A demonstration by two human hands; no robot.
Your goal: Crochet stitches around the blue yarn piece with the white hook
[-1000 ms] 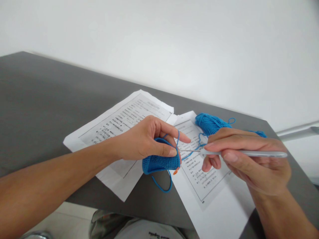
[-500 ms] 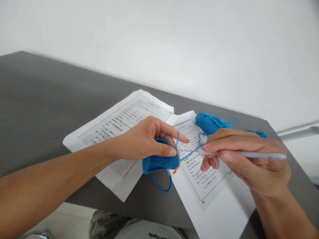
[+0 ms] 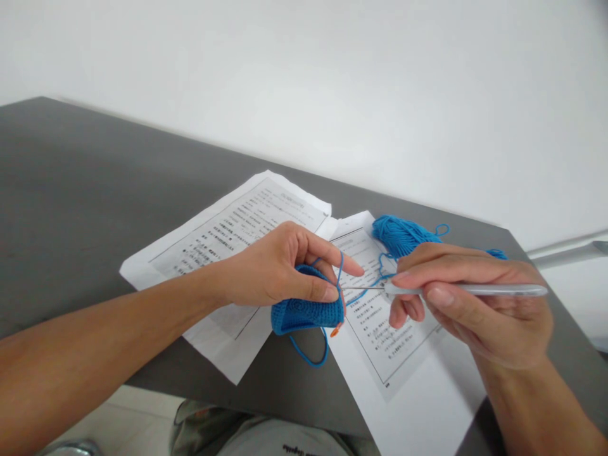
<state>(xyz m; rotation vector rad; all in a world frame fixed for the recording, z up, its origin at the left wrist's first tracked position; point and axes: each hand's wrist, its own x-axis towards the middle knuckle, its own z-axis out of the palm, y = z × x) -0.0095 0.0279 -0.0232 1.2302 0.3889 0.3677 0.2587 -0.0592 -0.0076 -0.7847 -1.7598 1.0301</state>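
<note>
My left hand (image 3: 289, 266) pinches a blue crochet piece (image 3: 308, 313) between thumb and fingers, its index finger stretched out with blue yarn (image 3: 341, 266) looped over it. An orange stitch marker (image 3: 337, 329) hangs at the piece's right edge. In my right hand (image 3: 484, 304) is a crochet hook (image 3: 503, 290) with a pale grey handle, held like a pen. The hook's thin metal shaft reaches the edge of the piece beside my left thumb; its tip is hidden there. A loop of yarn dangles below the piece.
Two printed sheets (image 3: 213, 247) lie under my hands on the dark grey table (image 3: 118, 190). A skein of blue yarn (image 3: 401, 234) rests behind my right hand, partly covered by it. A white wall (image 3: 304, 82) stands along the table's far edge.
My right hand and the hook have shifted slightly to the right, and the handle lies a little higher and more level. The left hand and crochet piece have barely moved.
</note>
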